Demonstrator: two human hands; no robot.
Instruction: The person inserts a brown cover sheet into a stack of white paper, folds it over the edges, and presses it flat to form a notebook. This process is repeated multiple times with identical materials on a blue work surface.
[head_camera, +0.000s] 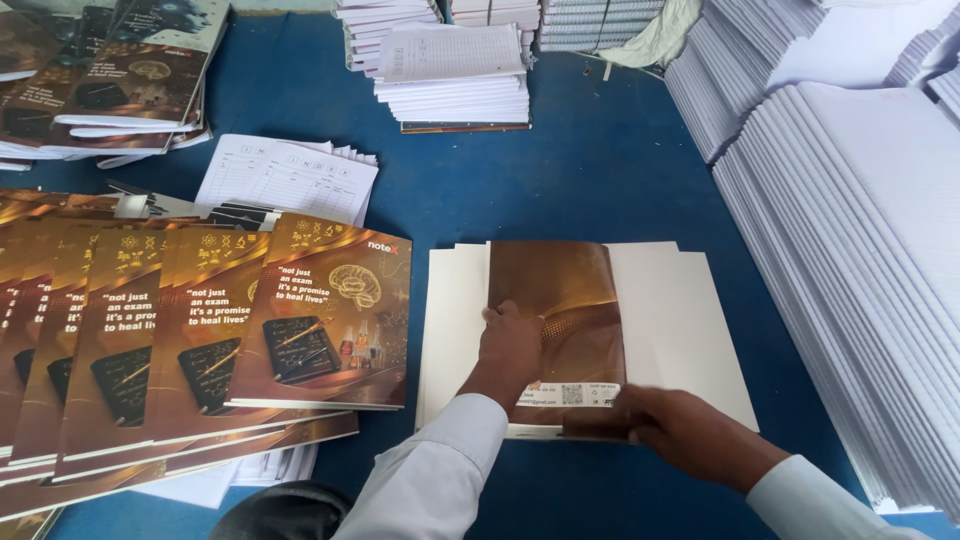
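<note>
A brown glossy notebook cover (565, 300) lies partly folded over a stack of white open cover sheets (680, 320) on the blue table. My left hand (508, 345) presses flat on the cover's left edge near the fold. My right hand (680, 425) pinches the cover's lower right corner, by a small white printed patch. Both sleeves are light grey.
A fanned row of finished brown-covered notebooks (200, 340) lies to the left. Printed index sheets (290, 175) sit behind them. Tall piles of white paper blocks (850, 230) fill the right side. More stacks (455, 75) and covered notebooks (110, 80) stand at the back.
</note>
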